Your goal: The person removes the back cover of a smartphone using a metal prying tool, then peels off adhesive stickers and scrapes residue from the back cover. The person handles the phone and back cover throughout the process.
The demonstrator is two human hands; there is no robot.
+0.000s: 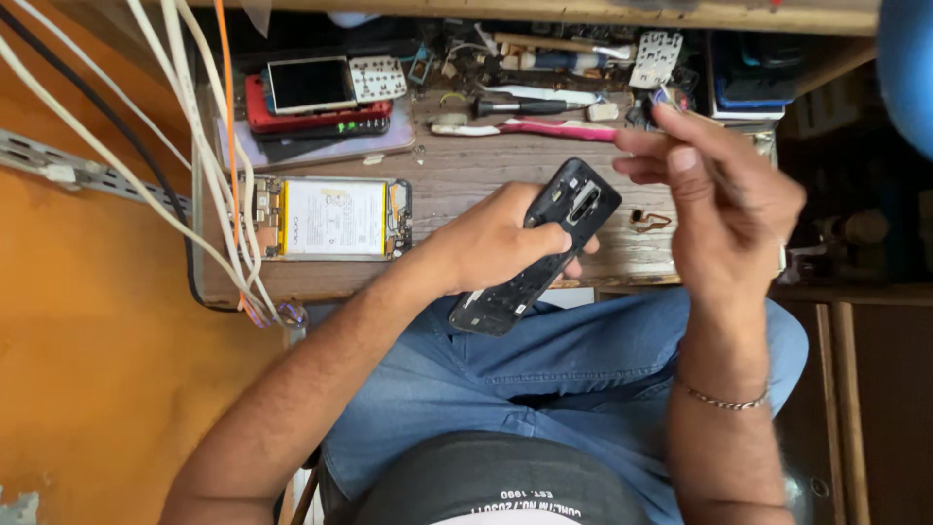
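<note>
Holding a phone frame slantwise under a raised tool

Gripping the black plastic phone back frame, the left hand tilts its long axis from near-left to far-right above the worn wooden surface. Just right, the right hand pinches a thin tool, nearest the frame's far end.

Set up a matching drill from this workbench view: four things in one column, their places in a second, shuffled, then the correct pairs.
Things
1. black phone back cover
2. opened phone with white battery
3. pink-handled tool
4. stack of phones

Places
A. rear left of the bench
B. flat on the bench, left of the hands
C. in the left hand
D. lying behind the cover, near the right hand

Pairs: 1-C, 2-B, 3-D, 4-A
</note>
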